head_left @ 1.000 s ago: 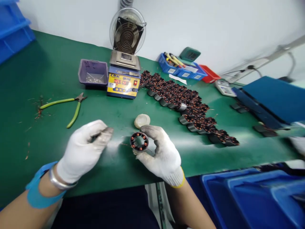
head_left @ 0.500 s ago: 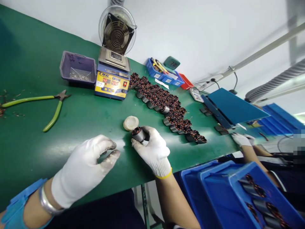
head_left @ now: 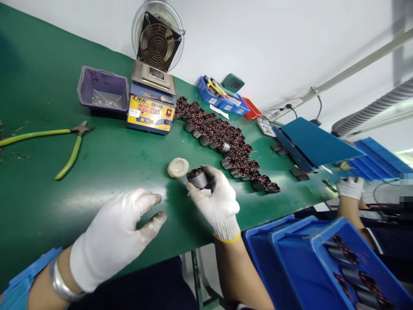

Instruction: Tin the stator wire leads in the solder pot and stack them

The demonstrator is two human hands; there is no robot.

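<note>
Gloved right hand [head_left: 215, 199], fingers closed on the steel rim of a small motor coil [head_left: 197, 178] held just above the green bench [head_left: 106, 163]: probably dense, rigid, with fragile copper windings best left untouched; left hand [head_left: 112, 237] hovers open, empty.

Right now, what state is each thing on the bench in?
Right hand: gripping a wound stator.
Left hand: open, holding nothing.
Solder pot: powered, red display lit.
Green cutters: lying on the mat, handles spread.
Stator batch: standing in rows.
Blue bin: holds stators.
</note>
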